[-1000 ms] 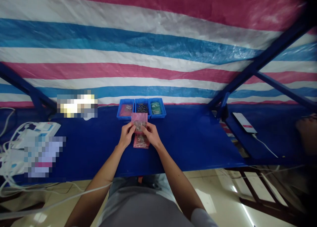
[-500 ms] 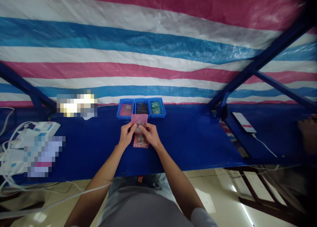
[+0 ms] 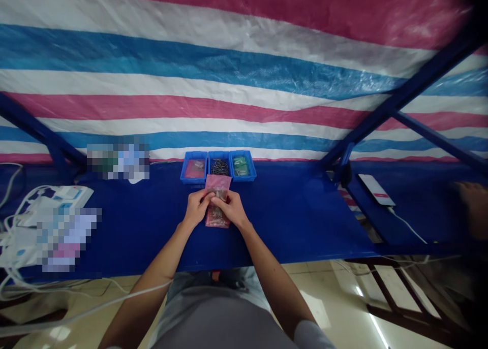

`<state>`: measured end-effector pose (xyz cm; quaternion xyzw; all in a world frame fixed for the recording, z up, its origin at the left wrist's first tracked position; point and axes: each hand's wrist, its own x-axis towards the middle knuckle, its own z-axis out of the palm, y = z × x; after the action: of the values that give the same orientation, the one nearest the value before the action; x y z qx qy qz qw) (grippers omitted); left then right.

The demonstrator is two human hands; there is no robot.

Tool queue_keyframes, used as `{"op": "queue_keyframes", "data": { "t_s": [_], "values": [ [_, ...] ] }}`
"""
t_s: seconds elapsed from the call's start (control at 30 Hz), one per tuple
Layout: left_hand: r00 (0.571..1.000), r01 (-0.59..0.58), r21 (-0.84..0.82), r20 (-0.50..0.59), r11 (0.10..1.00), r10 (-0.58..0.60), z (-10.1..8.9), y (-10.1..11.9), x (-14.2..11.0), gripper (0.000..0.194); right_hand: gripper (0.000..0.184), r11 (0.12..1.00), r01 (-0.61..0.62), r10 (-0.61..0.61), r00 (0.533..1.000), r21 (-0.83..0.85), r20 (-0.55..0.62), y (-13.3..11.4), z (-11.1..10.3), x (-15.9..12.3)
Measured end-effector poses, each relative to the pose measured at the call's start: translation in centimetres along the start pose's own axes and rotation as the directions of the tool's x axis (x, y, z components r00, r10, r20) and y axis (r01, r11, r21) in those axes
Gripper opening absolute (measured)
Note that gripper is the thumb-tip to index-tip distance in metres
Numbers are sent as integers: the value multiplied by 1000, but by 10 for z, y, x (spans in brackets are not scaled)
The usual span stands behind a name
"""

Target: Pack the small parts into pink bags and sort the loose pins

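Two hands close on a pink plastic bag point(image 3: 218, 187) at the centre of a blue table point(image 3: 290, 222), just below a row of blue trays. In the last second the left hand point(image 3: 196, 208) and right hand point(image 3: 230, 209) have drawn together, closing the gap seen earlier, and their fingers point(image 3: 211, 199) now meet at the middle of the bag. Neither hand has released: both are grasping the bag, fingers curled over the plastic, with its top end rising to the front edge of the middle tray and its lower end resting on the table near the wrists. Small metal parts show through the film, too small to name. With the hands covering the middle, it cannot be told whether this is one bag or two.

Directly ahead, the left tray point(image 3: 182, 168) holds a reddish packet, the middle tray point(image 3: 219, 153) dark screws, and the right tray point(image 3: 253, 166) green packets. A phone point(image 3: 375, 189) lies on a charging cable at right, white cables point(image 3: 11, 283) trail at lower left, and another person's hand point(image 3: 473, 201) sits dimly at the right edge. A striped tarp point(image 3: 244, 69) fills the upper frame.
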<state>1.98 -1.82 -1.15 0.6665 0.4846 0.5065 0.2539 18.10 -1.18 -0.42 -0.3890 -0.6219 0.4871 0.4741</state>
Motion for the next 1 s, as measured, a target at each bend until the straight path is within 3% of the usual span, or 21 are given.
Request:
{"op": "queue_keyframes", "data": {
  "t_s": [0.13, 0.4, 0.67, 0.73, 0.87, 1.0],
  "values": [
    [1000, -13, 22, 13, 1000, 13, 1, -2, -1, 37, 39, 990, 27, -25, 1000, -139, 15, 5, -1, 1],
    [999, 17, 23, -37, 1000, -17, 0, 1, -1, 33, 39, 1000, 13, -13, 1000, -18, -15, 5, 2, -2],
    [992, 52, -58, -110, 997, -58, -1, 9, 3, 26, 35, 999, -37, 41, 987, 24, -159, 2, -2, 2],
    [977, 59, -35, -204, 998, -64, -8, 8, 9, 26, 32, 999, -18, 23, 984, 28, -174, -1, -4, 3],
    [896, 105, 110, -442, 988, -47, -40, -6, 40, 28, 31, 1000, -20, 21, 974, 4, -227, -7, -6, 4],
    [902, 259, 356, -422, 898, -93, -74, -29, 79, 27, 31, 1000, -28, 29, 979, 11, -202, -8, -5, 3]
  ]
}}
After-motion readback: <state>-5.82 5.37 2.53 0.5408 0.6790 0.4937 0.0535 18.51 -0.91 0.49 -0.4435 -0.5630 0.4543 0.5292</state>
